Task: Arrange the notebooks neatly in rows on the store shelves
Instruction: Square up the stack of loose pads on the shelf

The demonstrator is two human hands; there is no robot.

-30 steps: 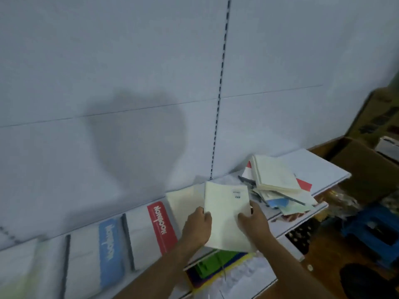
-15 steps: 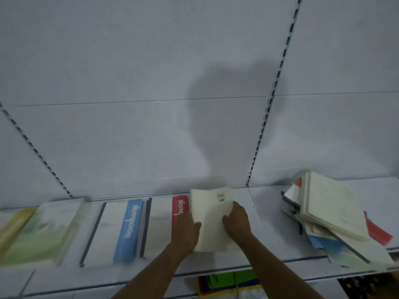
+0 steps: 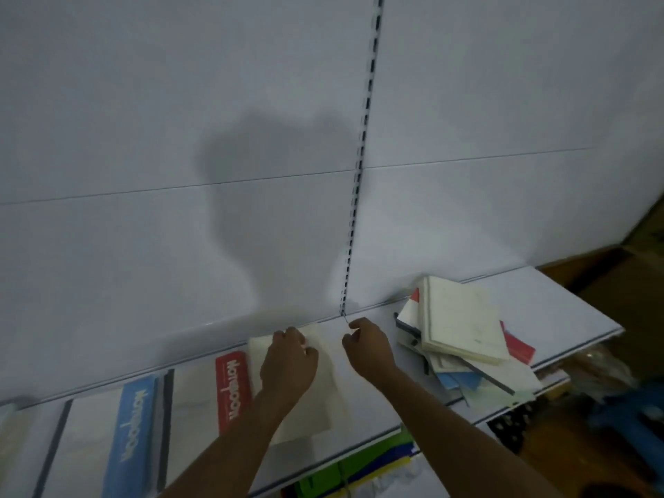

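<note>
A cream notebook (image 3: pixel 323 397) lies flat on the white shelf (image 3: pixel 560 310), just right of a white notebook with a red band (image 3: pixel 231 389). My left hand (image 3: pixel 287 364) rests on the cream notebook's upper part with its fingers bent down onto the cover. My right hand (image 3: pixel 366 348) hovers at the notebook's top right corner, fingers loosely curled and holding nothing. Further left lies a notebook with a blue band (image 3: pixel 134 425). An untidy pile of notebooks (image 3: pixel 463 318) sits on the shelf to the right.
A slotted upright rail (image 3: pixel 359 174) runs up the white back panel behind my hands. Green and yellow stationery (image 3: pixel 359 472) fills the shelf below. Brown cardboard boxes (image 3: pixel 632 267) and a blue object (image 3: pixel 639 407) stand at the right.
The cream notebook went from held in both hands to lying flat beside the red-band notebook. My right hand let go and moved off its right edge; my left hand stays on it.
</note>
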